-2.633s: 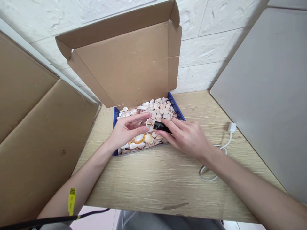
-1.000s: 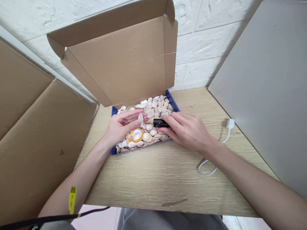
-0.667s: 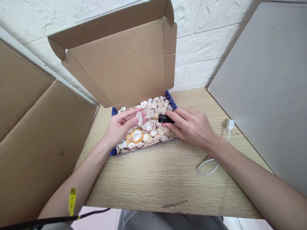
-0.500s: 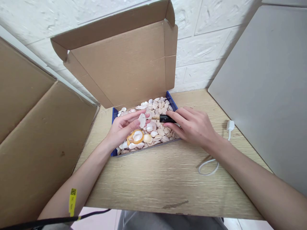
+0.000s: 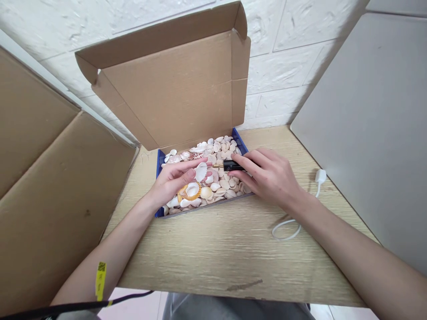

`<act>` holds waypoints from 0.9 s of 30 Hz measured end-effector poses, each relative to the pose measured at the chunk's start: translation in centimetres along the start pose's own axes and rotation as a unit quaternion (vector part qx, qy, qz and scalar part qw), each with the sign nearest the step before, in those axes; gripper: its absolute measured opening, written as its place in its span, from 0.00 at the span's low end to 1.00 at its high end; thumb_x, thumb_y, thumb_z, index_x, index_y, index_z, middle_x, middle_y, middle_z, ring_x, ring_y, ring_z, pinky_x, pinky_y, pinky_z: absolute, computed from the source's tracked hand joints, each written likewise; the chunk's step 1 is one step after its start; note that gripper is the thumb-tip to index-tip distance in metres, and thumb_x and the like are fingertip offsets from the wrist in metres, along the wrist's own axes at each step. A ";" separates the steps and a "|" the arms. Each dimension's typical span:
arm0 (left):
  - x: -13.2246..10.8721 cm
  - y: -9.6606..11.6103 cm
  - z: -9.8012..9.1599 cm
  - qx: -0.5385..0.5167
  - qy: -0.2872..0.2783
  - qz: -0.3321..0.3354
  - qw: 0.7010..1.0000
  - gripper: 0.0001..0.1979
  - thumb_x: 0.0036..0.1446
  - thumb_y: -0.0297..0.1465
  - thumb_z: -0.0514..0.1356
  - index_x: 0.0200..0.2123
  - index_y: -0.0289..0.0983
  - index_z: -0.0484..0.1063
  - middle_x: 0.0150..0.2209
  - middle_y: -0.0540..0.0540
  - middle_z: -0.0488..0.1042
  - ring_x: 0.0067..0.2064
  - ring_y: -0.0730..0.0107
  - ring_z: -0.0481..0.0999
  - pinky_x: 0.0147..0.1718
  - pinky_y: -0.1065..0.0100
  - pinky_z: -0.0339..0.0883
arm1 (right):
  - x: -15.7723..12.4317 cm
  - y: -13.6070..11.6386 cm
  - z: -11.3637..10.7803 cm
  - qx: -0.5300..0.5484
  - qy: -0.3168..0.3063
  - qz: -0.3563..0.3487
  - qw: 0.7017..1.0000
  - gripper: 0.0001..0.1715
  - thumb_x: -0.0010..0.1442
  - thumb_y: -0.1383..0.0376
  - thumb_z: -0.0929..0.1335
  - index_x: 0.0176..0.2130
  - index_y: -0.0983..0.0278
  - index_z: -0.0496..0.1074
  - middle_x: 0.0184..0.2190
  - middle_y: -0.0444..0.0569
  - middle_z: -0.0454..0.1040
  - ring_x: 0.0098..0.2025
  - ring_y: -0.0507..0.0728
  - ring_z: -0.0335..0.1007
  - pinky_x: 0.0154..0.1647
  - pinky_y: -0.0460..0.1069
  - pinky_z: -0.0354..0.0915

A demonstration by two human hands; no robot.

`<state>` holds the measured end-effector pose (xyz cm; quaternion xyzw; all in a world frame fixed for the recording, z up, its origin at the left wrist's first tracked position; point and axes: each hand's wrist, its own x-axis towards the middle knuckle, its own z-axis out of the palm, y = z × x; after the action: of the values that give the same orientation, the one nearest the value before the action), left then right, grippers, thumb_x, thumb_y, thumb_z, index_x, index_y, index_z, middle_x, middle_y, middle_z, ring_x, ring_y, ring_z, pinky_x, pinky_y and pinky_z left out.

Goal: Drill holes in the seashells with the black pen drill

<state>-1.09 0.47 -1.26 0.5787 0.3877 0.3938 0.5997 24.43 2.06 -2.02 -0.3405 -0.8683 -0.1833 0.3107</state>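
My left hand pinches a white seashell between thumb and fingers, above the box's contents. Closed around a small black hand drill is my right hand. The drill lies level, its brass chuck and thin bit pointing left at the shell. The bit's tip is at the shell; whether it has gone in I cannot tell. Beneath both hands, many pale seashells fill a shallow blue-sided box. A yellow-orange rimmed shell with a white one in it lies under my left hand.
The box's brown cardboard lid stands raised against the white brick wall. A white cable with a plug lies right on the wooden table. Large cardboard stands left, a grey panel right.
The shell in my left hand has turned so more of its face shows. Its position against the drill bit is slightly different. The loop of white cable has shifted a little left.
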 end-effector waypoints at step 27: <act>0.2 0.9 0.4 0.174 0.001 0.012 0.985 0.19 0.57 0.37 0.60 0.51 0.41 0.71 0.54 0.44 0.70 0.59 0.57 0.67 0.58 0.60 0.58 | 0.2 -1.6 0.1 -0.018 -0.050 0.142 0.988 0.23 0.63 0.51 0.59 0.44 0.64 0.72 0.29 0.48 0.73 0.32 0.55 0.66 0.26 0.49 0.49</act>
<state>-0.64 0.50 -0.31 0.6781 0.4443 0.3282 0.4848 23.18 1.06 -2.15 -0.4744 -0.8224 -0.1353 0.2833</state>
